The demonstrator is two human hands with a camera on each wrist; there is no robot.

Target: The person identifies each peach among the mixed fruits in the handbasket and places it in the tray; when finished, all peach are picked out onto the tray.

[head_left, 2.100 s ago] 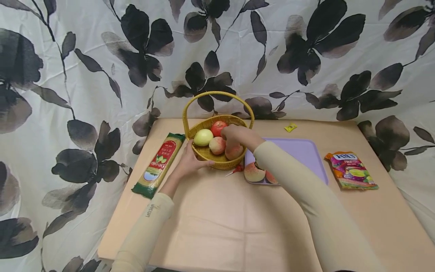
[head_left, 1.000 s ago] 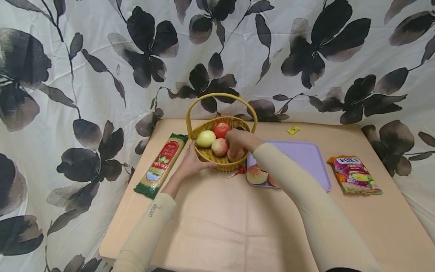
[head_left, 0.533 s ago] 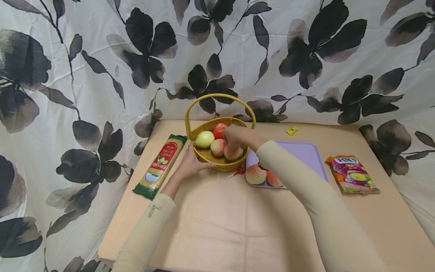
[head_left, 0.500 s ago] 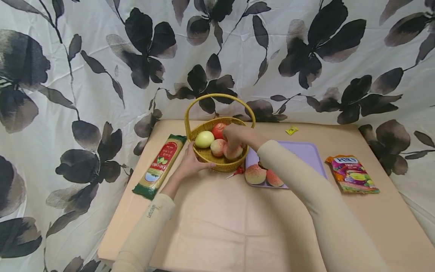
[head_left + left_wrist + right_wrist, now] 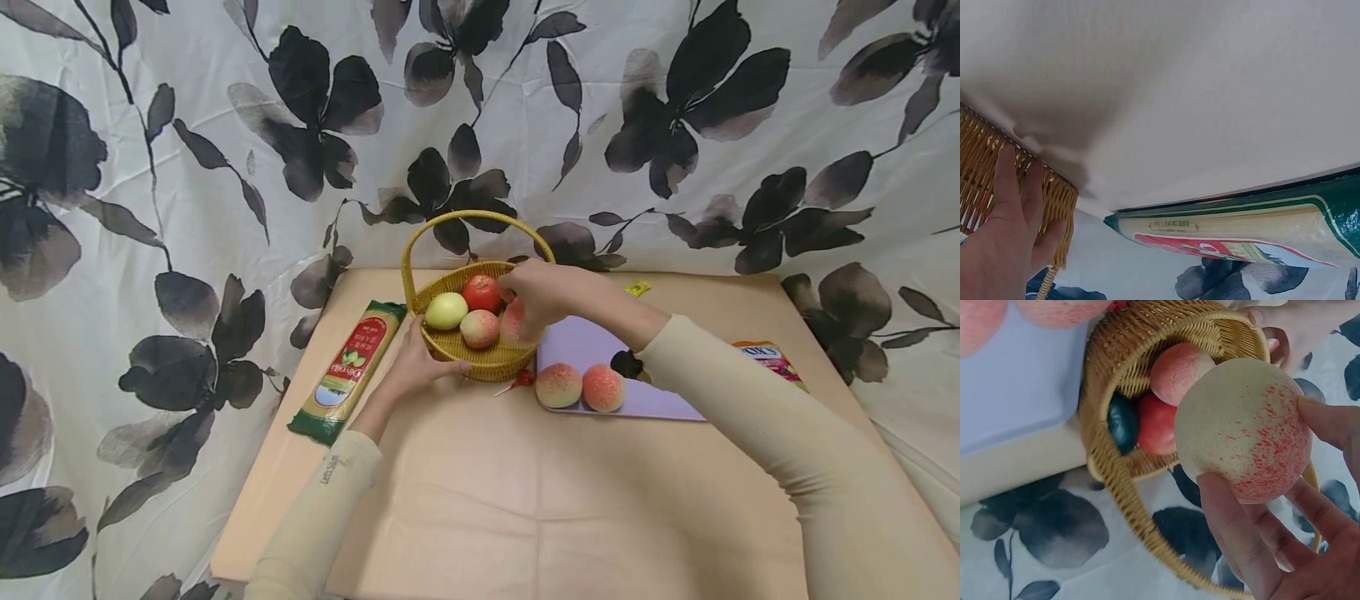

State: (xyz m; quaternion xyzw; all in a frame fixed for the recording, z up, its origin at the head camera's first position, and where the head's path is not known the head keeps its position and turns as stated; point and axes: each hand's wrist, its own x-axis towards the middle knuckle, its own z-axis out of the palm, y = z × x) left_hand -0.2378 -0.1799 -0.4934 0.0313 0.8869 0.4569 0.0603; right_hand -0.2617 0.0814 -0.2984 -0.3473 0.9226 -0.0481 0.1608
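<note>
My right hand (image 5: 551, 292) grips a peach (image 5: 1244, 431) between thumb and fingers; in the head view it overlaps the right rim of the yellow wicker basket (image 5: 491, 367). My left hand (image 5: 420, 358) rests against the basket's left side, straight fingers (image 5: 1007, 181) along the outer wall, thumb toward the front. Inside the basket lie another peach (image 5: 480, 329), a red round fruit (image 5: 482, 293) and a pale yellow-green fruit (image 5: 446, 311). The right wrist view also shows a glossy dark green item (image 5: 1123, 424) in it.
Two peaches (image 5: 558, 385) sit on a lilac tray (image 5: 660, 404) right of the basket. A small red item (image 5: 523, 377) lies between them. A green-and-gold noodle packet (image 5: 348, 367) lies left. My right arm partly covers a FOX'S candy bag (image 5: 776, 360). A yellow wrapped sweet (image 5: 637, 288) lies behind.
My right hand has moved up and rightward with the peach from inside the basket to its right rim. The left hand stays at the basket's side. The right forearm now covers more of the candy bag.
</note>
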